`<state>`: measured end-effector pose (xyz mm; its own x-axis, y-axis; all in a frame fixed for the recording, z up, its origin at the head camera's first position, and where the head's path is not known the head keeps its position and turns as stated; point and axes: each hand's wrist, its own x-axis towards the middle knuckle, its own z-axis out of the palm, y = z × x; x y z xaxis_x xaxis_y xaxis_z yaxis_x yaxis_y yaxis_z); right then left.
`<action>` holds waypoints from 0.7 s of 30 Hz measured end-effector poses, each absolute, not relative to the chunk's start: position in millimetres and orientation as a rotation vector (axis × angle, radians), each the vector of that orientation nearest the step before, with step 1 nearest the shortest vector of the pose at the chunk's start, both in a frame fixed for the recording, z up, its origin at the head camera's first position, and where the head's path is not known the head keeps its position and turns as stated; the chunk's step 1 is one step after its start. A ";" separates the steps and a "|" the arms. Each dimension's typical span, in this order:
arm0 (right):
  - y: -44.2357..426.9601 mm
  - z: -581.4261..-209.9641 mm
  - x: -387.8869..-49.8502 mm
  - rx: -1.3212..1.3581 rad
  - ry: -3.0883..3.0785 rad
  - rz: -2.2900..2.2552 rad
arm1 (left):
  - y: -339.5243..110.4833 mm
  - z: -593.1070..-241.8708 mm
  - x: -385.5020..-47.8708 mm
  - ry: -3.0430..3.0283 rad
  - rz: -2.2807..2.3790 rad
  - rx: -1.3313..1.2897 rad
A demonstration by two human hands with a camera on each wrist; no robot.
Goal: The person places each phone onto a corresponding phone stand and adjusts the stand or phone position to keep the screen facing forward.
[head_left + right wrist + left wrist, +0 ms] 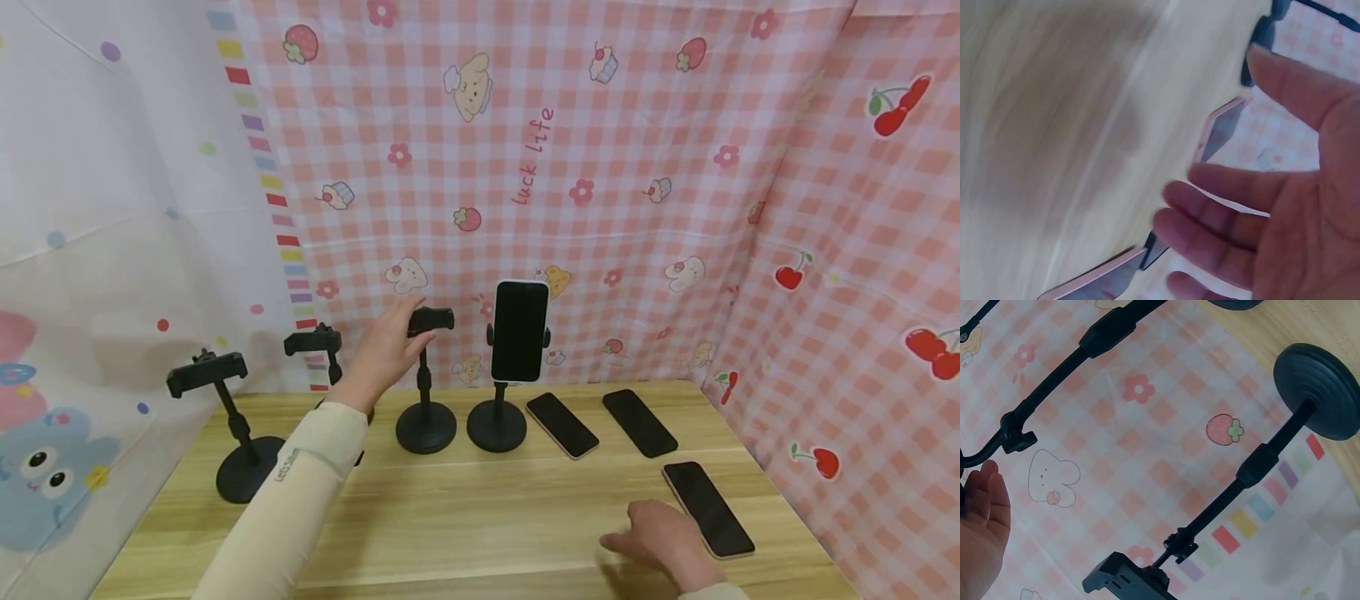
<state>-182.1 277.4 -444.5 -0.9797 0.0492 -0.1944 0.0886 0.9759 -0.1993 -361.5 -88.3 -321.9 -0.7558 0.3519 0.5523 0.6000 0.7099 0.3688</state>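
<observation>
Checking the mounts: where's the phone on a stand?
In the head view, just right of centre, the phone is upright on the rightmost stand, before the checked curtain.

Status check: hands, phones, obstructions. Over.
Left hand at phoneless clamp, grip unclear. Right hand holding nothing. One phone mounted, three phones lying flat. No obstruction visible.

Head view: bright, diffuse light; soft shadow on wooden tabletop [480, 525] beside right hand [663, 537]. Right-wrist view: tabletop motion-blurred.

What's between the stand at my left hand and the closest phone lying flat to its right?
Another black stand, holding an upright phone, as the head view shows.
</observation>
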 end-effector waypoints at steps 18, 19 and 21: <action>362.2 -457.4 -202.7 0.371 2.954 -0.335 | -99.1 -323.0 -357.9 -2.465 -0.744 -0.723; 366.2 -458.4 -203.0 0.389 2.950 -0.339 | -99.1 -322.8 -358.0 -2.476 -0.739 -0.716; 373.6 -460.8 -203.9 0.432 2.933 -0.347 | -99.0 -322.4 -358.1 -2.498 -0.736 -0.703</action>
<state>-203.9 373.6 -460.8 -0.9461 0.2645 -0.1868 0.3008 0.9315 -0.2047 -358.1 -99.0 -322.4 -0.7738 0.3423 0.5330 0.5766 0.7288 0.3691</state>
